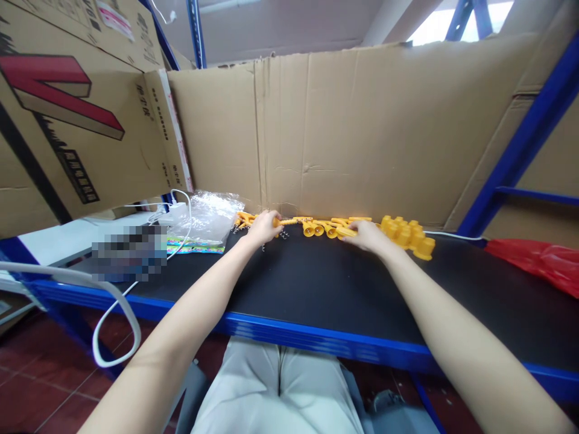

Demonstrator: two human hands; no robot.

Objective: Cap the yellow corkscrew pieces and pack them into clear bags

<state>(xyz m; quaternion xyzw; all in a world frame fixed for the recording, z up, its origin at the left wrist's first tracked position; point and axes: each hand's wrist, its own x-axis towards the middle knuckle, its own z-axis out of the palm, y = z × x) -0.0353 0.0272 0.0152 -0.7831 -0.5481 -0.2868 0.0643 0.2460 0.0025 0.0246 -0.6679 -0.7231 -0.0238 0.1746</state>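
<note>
My left hand (266, 228) reaches to the back of the black tabletop, fingers closed on a yellow-handled corkscrew (275, 222). Around it lie more yellow pieces (244, 218) with thin metal spirals sticking out. My right hand (365, 235) has its fingers closed on a yellow cup-ended piece (346, 231) at the end of a row. Beside that hand, to the left, several similar yellow cup-ended pieces (319, 229) lie with their round openings toward me. Just right of the hand is a cluster of yellow stepped caps (407, 235). My fingers partly hide what they hold.
A cardboard wall (353, 132) stands behind the black tabletop (325, 283), which has a blue metal front edge (325, 340). Clear plastic bags (208, 217) and a white cable (122, 301) are at left, under a large carton (90, 114). A red bag (534, 262) lies far right.
</note>
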